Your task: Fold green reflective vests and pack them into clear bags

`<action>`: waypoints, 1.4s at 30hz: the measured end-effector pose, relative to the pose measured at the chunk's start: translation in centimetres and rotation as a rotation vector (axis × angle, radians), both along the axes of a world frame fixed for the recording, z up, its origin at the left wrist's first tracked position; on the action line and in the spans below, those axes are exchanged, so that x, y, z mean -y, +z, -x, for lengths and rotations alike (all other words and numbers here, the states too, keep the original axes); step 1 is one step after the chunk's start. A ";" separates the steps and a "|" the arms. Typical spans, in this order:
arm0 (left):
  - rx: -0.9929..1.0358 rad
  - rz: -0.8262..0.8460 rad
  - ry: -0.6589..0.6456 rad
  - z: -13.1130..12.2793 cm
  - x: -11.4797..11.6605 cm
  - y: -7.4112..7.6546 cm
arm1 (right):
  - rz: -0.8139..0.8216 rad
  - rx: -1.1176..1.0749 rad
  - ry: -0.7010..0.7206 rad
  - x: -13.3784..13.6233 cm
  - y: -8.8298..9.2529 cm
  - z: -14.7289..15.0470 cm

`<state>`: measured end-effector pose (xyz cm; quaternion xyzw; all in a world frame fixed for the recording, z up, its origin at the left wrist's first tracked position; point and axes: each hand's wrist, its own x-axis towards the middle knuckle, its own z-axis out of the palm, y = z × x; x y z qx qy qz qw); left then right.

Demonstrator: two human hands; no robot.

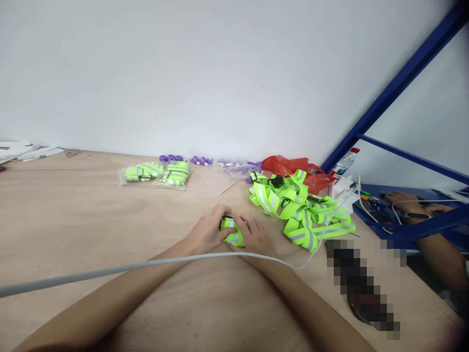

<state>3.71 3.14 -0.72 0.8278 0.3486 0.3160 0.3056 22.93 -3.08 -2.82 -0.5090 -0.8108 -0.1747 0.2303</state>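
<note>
Both my hands rest on the wooden table [73,230] and press together a folded neon-green reflective strap [231,231]. My left hand [208,232] curls its fingers over the strap's left end. My right hand [252,238] covers its right end with bent fingers. Only the middle of the strap shows between them. A grey cable [110,270] runs across both my forearms.
A loose heap of green reflective straps [298,208] lies to the right, a red plastic bag [293,168] behind it. Two bagged straps [157,173] and purple small parts [183,159] sit by the wall. Another person's hand [406,201] is at the far right under a blue frame [399,83].
</note>
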 end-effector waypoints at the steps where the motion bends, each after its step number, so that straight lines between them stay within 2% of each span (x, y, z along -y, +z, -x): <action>1: 0.013 -0.001 0.002 0.0 -0.1 -0.1 | -0.006 -0.012 -0.003 0.0 0.0 0.0; 6: 0.084 0.021 -0.027 0.1 -0.3 -0.2 | 0.095 -0.086 0.035 -0.2 -0.2 -0.2; 12: 0.095 0.106 -0.034 0.1 -0.2 0.5 | 0.163 -0.157 -0.008 -0.4 -0.8 -0.7; 17: 0.060 0.105 -0.040 -0.2 -0.1 1.1 | 0.223 -0.215 0.057 -0.2 0.4 -0.5; 20: 0.092 0.103 -0.042 -0.3 0.1 1.2 | 0.307 -0.382 0.122 0.1 1.6 -0.5; 25: 0.048 0.061 -0.038 -0.2 0.4 1.0 | 0.322 -0.778 0.119 -0.1 2.5 -1.2; 29: 0.008 0.016 -0.058 -0.1 0.6 1.3 | 0.470 -0.909 0.129 -0.7 3.1 -2.4; 34: -0.041 -0.050 -0.099 -0.2 1.1 1.5 | 0.738 -0.949 0.063 -0.9 4.4 -4.0; 42: -0.154 -0.183 -0.085 -0.5 1.2 0.8 | 0.825 -0.759 -0.006 -0.4 6.0 -4.9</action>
